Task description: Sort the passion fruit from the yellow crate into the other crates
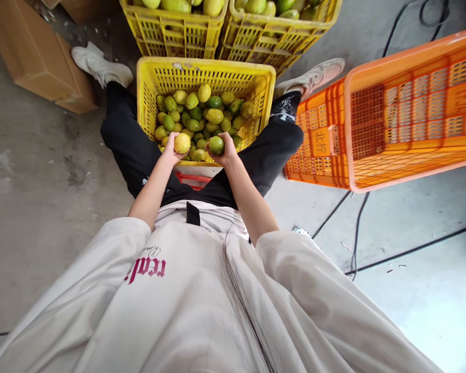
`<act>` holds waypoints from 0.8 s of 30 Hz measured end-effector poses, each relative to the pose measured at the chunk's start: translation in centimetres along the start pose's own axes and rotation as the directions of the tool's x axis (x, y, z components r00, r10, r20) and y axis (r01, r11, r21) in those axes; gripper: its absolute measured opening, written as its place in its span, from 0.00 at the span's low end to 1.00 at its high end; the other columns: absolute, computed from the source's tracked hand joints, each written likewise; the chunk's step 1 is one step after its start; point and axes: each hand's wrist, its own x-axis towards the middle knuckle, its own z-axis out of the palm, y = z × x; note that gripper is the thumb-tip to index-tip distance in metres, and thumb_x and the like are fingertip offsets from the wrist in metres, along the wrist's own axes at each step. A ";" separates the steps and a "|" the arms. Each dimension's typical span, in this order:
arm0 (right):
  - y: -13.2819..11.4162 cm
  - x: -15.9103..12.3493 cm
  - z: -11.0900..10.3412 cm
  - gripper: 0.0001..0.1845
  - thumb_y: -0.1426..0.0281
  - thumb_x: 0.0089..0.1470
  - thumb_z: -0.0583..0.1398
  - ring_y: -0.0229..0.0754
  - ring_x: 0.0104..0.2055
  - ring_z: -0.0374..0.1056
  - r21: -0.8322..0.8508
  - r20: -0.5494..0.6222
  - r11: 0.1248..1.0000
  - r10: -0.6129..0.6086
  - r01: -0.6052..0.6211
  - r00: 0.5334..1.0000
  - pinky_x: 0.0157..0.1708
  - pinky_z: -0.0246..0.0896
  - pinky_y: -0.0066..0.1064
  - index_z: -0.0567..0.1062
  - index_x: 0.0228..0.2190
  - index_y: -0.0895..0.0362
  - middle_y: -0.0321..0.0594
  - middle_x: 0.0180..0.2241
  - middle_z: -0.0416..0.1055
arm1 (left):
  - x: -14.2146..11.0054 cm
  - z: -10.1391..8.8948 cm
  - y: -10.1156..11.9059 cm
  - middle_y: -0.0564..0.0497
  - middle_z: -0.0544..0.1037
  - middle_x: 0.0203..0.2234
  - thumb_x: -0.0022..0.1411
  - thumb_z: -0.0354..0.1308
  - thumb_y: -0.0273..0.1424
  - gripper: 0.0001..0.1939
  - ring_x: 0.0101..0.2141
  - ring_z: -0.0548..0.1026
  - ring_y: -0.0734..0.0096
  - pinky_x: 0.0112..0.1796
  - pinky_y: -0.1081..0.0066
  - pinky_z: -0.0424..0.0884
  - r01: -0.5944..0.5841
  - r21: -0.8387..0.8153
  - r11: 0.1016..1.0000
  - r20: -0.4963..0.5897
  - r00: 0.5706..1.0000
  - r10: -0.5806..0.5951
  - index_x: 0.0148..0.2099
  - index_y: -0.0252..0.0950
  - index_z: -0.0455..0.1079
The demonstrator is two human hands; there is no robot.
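Between my legs stands a yellow plastic crate (205,66), partly filled with green and yellow lemons (194,113). Over its near edge, my left hand (172,150) is closed around a yellow lemon (182,143). A hand's width to the right, my right hand (228,147) grips a green lemon (216,145). Both fruits face up toward me, and the fingers beneath them are largely hidden. The loose lemons in the crate lie just beyond my hands.
Two more yellow crates (174,36) of fruit stand behind the first. An orange crate (347,129) lies to the right, with black cables (407,254) on the floor nearby. Cardboard boxes (50,67) are at the upper left. A red object (194,180) shows below the near crate edge.
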 end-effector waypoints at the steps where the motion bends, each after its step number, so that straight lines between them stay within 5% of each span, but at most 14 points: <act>1: -0.2 -0.3 0.1 0.16 0.54 0.63 0.65 0.43 0.36 0.73 0.016 -0.014 0.999 0.035 -0.034 0.999 0.38 0.78 0.39 0.68 0.30 0.49 0.31 0.21 0.67 | 0.0 -0.1 0.0 0.50 0.76 0.25 0.76 0.52 0.43 0.16 0.30 0.76 0.68 0.32 0.72 0.73 0.019 -0.007 1.000 0.016 1.000 -0.019 0.41 0.38 0.71; 5: -0.7 -1.2 0.7 0.18 0.53 0.70 0.58 0.42 0.40 0.71 0.038 -0.023 0.992 0.125 -0.124 0.992 0.46 0.74 0.39 0.70 0.31 0.50 0.32 0.21 0.68 | -0.1 -0.3 0.2 0.47 0.79 0.27 0.74 0.54 0.49 0.20 0.37 0.80 0.62 0.42 0.68 0.77 0.045 -0.058 0.997 0.071 0.997 -0.041 0.46 0.38 0.74; 11: -0.8 -1.6 1.0 0.08 0.62 0.65 0.60 0.45 0.34 0.75 0.094 0.023 0.989 0.112 -0.113 0.993 0.35 0.81 0.43 0.73 0.33 0.50 0.34 0.26 0.71 | -0.5 -0.2 0.4 0.46 0.79 0.26 0.70 0.58 0.51 0.20 0.45 0.81 0.56 0.53 0.65 0.76 0.052 -0.053 0.997 0.054 0.997 -0.049 0.46 0.40 0.75; 18: -0.3 -0.4 0.7 0.12 0.65 0.62 0.69 0.41 0.34 0.75 0.112 0.029 0.992 0.056 -0.059 0.998 0.32 0.82 0.34 0.72 0.31 0.52 0.31 0.27 0.70 | 0.4 -0.5 0.1 0.49 0.80 0.26 0.69 0.61 0.49 0.17 0.33 0.83 0.63 0.36 0.70 0.80 0.052 -0.073 0.996 0.075 0.996 -0.047 0.47 0.41 0.76; 24: -0.2 -0.4 0.6 0.08 0.65 0.64 0.65 0.40 0.32 0.74 0.109 0.028 0.990 0.091 -0.093 0.996 0.33 0.80 0.33 0.72 0.33 0.52 0.29 0.25 0.70 | 0.9 -0.4 0.0 0.50 0.81 0.24 0.70 0.64 0.45 0.16 0.24 0.80 0.69 0.27 0.74 0.77 0.045 -0.061 0.997 0.103 0.994 -0.039 0.49 0.38 0.78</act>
